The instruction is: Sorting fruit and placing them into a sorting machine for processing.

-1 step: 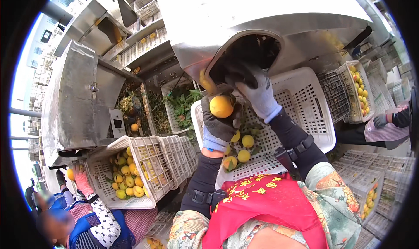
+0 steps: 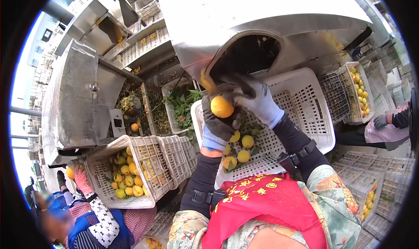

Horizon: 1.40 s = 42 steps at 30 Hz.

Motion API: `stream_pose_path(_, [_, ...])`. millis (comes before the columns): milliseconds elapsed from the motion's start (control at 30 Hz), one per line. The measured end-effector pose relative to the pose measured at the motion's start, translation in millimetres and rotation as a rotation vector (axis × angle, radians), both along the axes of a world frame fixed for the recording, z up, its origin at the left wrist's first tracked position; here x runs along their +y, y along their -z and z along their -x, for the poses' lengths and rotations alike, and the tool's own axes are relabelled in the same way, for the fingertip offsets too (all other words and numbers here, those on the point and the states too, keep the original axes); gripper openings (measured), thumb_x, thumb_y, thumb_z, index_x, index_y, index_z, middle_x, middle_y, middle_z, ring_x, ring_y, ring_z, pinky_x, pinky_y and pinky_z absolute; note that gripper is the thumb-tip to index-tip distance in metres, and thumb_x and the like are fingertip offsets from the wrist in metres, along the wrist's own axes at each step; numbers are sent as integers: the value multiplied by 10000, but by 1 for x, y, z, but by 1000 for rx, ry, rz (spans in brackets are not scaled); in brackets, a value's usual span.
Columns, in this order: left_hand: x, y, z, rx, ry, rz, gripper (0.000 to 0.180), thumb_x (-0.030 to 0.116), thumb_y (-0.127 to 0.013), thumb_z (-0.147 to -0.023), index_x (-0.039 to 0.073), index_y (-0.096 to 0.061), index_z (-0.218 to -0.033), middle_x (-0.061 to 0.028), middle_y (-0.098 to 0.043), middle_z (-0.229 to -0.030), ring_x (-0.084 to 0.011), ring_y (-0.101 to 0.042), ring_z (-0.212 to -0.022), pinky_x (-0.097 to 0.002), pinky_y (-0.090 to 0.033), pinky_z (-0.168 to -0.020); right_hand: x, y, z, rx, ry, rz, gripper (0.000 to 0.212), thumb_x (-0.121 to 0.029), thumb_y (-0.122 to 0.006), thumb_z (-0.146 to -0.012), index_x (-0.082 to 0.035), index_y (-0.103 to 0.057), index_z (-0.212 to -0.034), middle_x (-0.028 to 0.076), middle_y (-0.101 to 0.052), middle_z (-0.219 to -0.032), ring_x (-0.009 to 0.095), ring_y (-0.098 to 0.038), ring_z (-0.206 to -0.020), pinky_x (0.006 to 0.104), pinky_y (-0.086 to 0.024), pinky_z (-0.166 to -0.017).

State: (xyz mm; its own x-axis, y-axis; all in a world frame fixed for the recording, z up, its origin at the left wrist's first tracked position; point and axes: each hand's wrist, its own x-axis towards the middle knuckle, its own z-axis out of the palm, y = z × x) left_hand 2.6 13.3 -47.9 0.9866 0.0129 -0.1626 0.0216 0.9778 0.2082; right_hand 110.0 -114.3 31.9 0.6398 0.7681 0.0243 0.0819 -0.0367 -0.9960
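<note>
My left hand (image 2: 218,126), in a dark-palmed glove, is closed around a yellow peach (image 2: 222,107) in front of a metal machine's opening. Just right of it is my right hand (image 2: 256,98), in a pale glove with dark fingers. Motion smears those fingers at the lower edge of the dark opening (image 2: 251,52), so their grip does not show. Beneath both hands sits a white plastic crate (image 2: 305,105). Several yellow peaches (image 2: 243,156) and some green leaves lie in its near left part.
At left, a co-worker's pink-gloved hand (image 2: 82,179) is by a peach beside a crate of peaches (image 2: 142,192). Leaves fill another crate (image 2: 168,90). A metal housing (image 2: 70,100) stands further left. Another person's gloved hand (image 2: 380,121) shows at right, below a fruit crate (image 2: 349,81).
My right hand has drawn back slightly from the opening, toward the right and down. My left hand and its peach have barely moved.
</note>
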Motion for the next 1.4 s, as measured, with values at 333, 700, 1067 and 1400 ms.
stream_pose_path(333, [-22,-25,5,55,-24,77,522,257,-595,-914,56,-417,-1361,-110,-539,-1286,-250,-562,-1124,-385,-452,-988,-26,3,37,-642,223,236,855,-394,-759,-687,-78,-401,-1396,179,-530,-1278,342,-533,-1090,441,-373,-976])
stream_pose_path(700, [-56,-17,-1,-97,-366,-916,536,20,-593,-888,49,-386,-1381,-113,-496,-1337,-225,-524,-1187,-354,-444,-1016,-18,16,48,-806,528,258,918,-423,-771,-657,-36,-377,-1390,169,-532,-1209,376,-477,-1110,482,-301,-1022])
stream_pose_path(1067, [-24,103,-6,519,-181,-554,393,175,-602,-897,68,-528,-1267,-100,-600,-1190,-245,-596,-1056,-363,-492,-906,20,53,-20,-923,590,370,878,-345,-776,-662,-25,-386,-1380,195,-505,-1266,387,-458,-1183,519,-297,-1042])
stream_pose_path(1400, [-46,173,2,91,1323,-2195,671,249,-598,-812,161,-362,-1434,-183,-329,-1477,-367,-405,-1299,-418,-355,-1053,-9,70,-11,-1068,306,279,701,-201,-706,-722,-34,-433,-1345,179,-483,-1316,418,-429,-1192,508,-325,-1024])
